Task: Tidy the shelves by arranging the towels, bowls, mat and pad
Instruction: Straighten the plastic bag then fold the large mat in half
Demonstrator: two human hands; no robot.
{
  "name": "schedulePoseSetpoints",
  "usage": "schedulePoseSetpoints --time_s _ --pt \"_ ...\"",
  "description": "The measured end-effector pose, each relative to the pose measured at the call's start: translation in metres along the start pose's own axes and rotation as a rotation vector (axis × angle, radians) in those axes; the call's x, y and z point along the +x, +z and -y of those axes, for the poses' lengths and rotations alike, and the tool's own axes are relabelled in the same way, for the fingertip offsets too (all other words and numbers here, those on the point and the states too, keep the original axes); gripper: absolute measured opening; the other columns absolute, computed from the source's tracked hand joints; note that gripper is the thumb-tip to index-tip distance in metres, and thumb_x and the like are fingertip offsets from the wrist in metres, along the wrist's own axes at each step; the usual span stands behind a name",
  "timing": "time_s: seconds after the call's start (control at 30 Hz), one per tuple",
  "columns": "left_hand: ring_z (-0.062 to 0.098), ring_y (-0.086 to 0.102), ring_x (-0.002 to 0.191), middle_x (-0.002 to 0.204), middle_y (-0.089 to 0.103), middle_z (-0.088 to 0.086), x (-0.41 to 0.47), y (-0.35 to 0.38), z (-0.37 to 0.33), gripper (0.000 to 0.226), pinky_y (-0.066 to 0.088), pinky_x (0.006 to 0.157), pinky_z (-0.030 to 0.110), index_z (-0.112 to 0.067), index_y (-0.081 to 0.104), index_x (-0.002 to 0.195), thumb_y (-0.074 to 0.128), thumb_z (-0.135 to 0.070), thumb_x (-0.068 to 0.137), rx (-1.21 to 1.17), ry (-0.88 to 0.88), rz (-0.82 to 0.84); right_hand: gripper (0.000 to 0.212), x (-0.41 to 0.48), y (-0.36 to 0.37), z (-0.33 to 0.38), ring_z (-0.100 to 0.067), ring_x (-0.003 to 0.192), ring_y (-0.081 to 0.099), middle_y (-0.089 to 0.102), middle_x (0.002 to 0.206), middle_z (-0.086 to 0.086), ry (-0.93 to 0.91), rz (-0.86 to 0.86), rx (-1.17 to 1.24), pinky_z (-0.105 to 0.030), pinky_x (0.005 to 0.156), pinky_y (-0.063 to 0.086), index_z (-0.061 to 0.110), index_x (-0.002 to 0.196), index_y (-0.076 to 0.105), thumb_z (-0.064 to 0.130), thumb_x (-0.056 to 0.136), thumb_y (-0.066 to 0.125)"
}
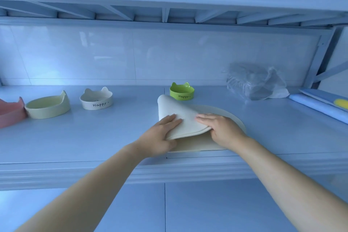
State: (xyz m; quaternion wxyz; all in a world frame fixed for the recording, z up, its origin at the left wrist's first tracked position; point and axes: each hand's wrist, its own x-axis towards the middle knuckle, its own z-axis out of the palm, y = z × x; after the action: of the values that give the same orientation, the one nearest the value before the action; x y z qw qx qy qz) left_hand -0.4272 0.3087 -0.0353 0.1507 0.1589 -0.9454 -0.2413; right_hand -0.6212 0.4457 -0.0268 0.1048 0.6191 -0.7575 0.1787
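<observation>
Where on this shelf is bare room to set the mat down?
Widest bare stretch: the blue shelf front-left, in front of the pale yellow bowl and white "Happy" bowl, left of the left hand. Smaller: between the cream round mat and the blue pad, in front of the clear plastic bag. Crowded: far left, pink bowl beside the yellow one.

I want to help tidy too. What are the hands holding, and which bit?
The cream mat. The left hand and right hand grip the near edge of its folded-over half, fingers on top.

Bare left grip [159, 134], bare right grip [224, 130]
</observation>
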Motion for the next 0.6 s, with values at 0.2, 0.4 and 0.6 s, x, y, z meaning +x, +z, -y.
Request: schedulePoseSetpoints --time_s 0.2,0.4,0.6 --pt "0.002 0.006 0.141 0.151 0.022 -0.016 0.021 0.015 -0.021 0.047 0.004 0.117 0.030 -0.033 0.038 0.140 0.041 -0.045 0.095 -0.148 0.072 0.024 0.075 -0.029 -0.015 -0.024 -0.006 0.137 0.029 0.033 0.148 0.015 0.075 -0.059 -0.112 -0.016 0.106 0.023 0.029 0.138 0.043 -0.014 0.077 0.035" --pt "0.006 0.003 0.143 0.154 0.017 -0.015 0.047 0.027 -0.034 0.048 -0.002 0.114 0.031 -0.036 0.033 0.141 0.033 -0.049 0.095 -0.092 0.016 0.011 0.076 -0.045 -0.017 -0.040 -0.011 0.137 0.030 0.033 0.149 0.009 0.139 -0.183 -0.032 -0.018 0.108 0.023 0.023 0.135 0.048 -0.020 0.073 0.034" --pt "0.011 0.002 0.144 0.156 0.007 -0.009 0.048 0.036 -0.017 0.058 -0.001 0.115 0.036 -0.037 0.014 0.146 0.025 -0.058 0.093 0.375 -0.057 0.217 0.068 -0.046 0.000 -0.048 -0.010 0.131 0.041 0.043 0.144 0.008 0.182 -0.029 0.098 -0.014 0.107 0.026 0.026 0.130 0.054 -0.012 0.075 0.041"
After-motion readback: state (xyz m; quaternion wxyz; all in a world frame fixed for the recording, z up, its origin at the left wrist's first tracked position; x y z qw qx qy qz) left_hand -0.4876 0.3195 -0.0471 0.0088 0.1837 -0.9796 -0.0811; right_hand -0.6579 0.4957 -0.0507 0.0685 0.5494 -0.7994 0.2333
